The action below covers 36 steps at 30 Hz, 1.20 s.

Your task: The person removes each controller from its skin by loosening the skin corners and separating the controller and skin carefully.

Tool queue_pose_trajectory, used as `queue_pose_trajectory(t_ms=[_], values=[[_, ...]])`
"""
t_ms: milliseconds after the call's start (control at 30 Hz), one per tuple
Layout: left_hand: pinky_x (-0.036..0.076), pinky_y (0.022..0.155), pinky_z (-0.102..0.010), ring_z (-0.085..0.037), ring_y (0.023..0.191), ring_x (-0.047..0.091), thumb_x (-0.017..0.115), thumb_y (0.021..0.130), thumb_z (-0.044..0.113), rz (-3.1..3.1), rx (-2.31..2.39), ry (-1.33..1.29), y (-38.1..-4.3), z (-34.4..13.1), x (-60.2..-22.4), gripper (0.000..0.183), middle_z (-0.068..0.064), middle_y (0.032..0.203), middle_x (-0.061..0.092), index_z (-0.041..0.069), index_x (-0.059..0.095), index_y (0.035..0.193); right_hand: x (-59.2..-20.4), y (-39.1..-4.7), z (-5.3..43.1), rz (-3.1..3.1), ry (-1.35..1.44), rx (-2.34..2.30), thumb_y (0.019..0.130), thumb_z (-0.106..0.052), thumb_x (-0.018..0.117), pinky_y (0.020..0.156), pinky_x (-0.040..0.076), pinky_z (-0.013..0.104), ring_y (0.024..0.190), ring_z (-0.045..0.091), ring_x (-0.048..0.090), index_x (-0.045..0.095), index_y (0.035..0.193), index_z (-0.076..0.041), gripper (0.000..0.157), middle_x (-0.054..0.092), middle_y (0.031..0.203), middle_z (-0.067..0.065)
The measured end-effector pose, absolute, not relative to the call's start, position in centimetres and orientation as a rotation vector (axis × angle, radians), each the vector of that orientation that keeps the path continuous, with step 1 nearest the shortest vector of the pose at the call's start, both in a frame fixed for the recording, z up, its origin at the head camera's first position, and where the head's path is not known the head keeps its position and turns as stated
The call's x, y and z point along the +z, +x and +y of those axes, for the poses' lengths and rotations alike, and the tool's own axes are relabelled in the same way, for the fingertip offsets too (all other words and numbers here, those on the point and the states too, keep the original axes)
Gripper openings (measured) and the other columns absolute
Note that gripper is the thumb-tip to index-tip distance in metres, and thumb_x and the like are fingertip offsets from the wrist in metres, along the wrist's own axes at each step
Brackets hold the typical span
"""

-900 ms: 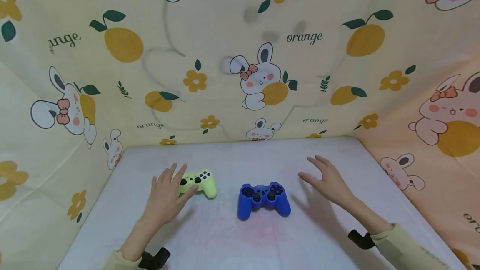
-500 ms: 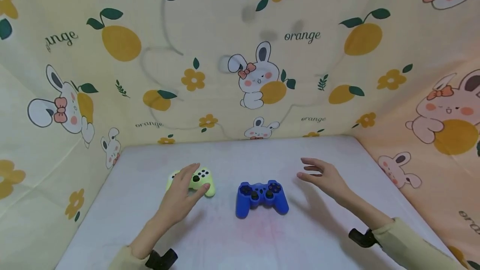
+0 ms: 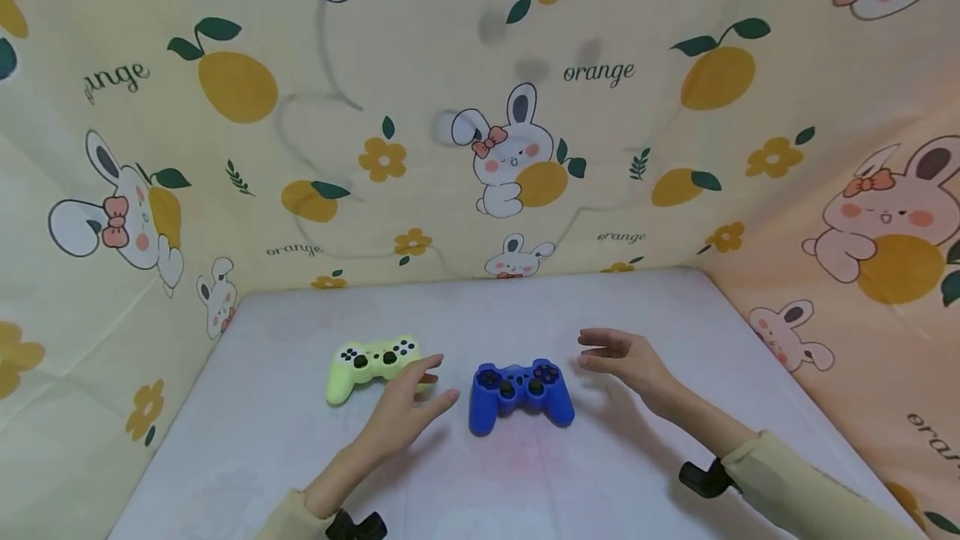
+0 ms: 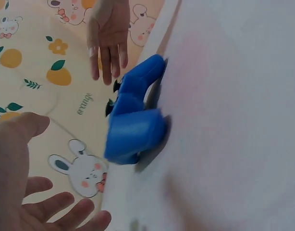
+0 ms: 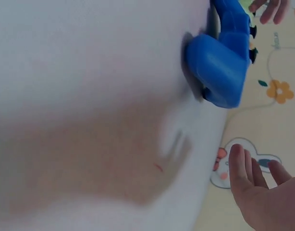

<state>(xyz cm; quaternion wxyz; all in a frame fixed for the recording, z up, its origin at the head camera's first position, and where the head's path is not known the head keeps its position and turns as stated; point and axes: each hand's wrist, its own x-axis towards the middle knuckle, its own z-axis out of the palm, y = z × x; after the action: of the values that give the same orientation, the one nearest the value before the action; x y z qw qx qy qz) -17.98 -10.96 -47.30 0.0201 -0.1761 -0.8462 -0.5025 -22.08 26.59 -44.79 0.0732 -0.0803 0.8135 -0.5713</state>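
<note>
A blue game controller point(image 3: 521, 394) lies on the white table between the two hands, its sticks facing up. My left hand point(image 3: 401, 415) hovers to the left of it with relaxed, spread fingers, partly covering a light-green game controller point(image 3: 358, 363) that lies behind. On the other side, my right hand point(image 3: 628, 365) hangs above the table with its fingers loosely bent towards the blue controller. Neither hand touches anything. In the left wrist view the blue controller point(image 4: 133, 115) shows end-on, a gap away from the fingers. The right wrist view shows one blue grip point(image 5: 217, 70) above the right fingers.
The white table point(image 3: 540, 490) ends at a cloth backdrop point(image 3: 450, 40) printed with rabbits and oranges, at the back and both sides. A black wrist camera point(image 3: 705, 480) is strapped at the right sleeve, another black one point(image 3: 356, 526) at the left.
My left hand has moved right, from over the light-green controller towards the blue one, uncovering most of the green. The right hand has come slightly left and lower. Both controllers stay put.
</note>
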Motion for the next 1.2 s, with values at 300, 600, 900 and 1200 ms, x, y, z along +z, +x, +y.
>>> queue_pose_trajectory(t_ms=[300,600,900,1200], values=[[0.051,0.091,-0.042,-0.035,0.119,0.055,0.073,0.090,0.033,-2.605,-1.833,-0.583,-18.4,-9.2,-49.1,0.068,-0.019,0.141,0.050,0.000,0.045,0.142,-46.8,-22.0,25.8,2.280,-0.221,-1.773,0.085,-0.018,0.079,0.094,0.048,0.032,0.114,0.028,0.060,0.052,0.137,0.004,0.062,0.056,0.133,0.023],[0.051,0.090,-0.041,-0.034,0.118,0.056,0.077,0.087,0.031,-2.616,-1.842,-0.560,-19.0,-8.3,-49.6,0.069,-0.017,0.141,0.050,0.000,0.046,0.142,-47.5,-22.0,25.4,2.254,-0.250,-1.760,0.086,-0.017,0.079,0.095,0.048,0.036,0.114,0.029,0.061,0.052,0.137,0.005,0.061,0.057,0.132,0.023],[0.048,0.092,-0.049,-0.031,0.107,0.063,0.077,0.087,0.029,-2.613,-1.870,-0.485,-19.4,-8.1,-50.8,0.067,-0.020,0.123,0.062,-0.003,0.048,0.138,-48.2,-21.4,25.5,2.191,-0.215,-1.757,0.086,-0.016,0.078,0.092,0.050,0.036,0.115,0.030,0.060,0.050,0.139,0.004,0.064,0.059,0.130,0.020],[0.052,0.088,-0.042,-0.029,0.102,0.066,0.078,0.087,0.020,-2.596,-1.918,-0.507,-19.9,-7.4,-51.0,0.063,-0.019,0.117,0.065,-0.005,0.049,0.137,-48.8,-21.2,25.4,2.114,-0.189,-1.809,0.085,-0.015,0.079,0.089,0.052,0.035,0.112,0.028,0.062,0.047,0.140,0.006,0.067,0.059,0.129,0.022]])
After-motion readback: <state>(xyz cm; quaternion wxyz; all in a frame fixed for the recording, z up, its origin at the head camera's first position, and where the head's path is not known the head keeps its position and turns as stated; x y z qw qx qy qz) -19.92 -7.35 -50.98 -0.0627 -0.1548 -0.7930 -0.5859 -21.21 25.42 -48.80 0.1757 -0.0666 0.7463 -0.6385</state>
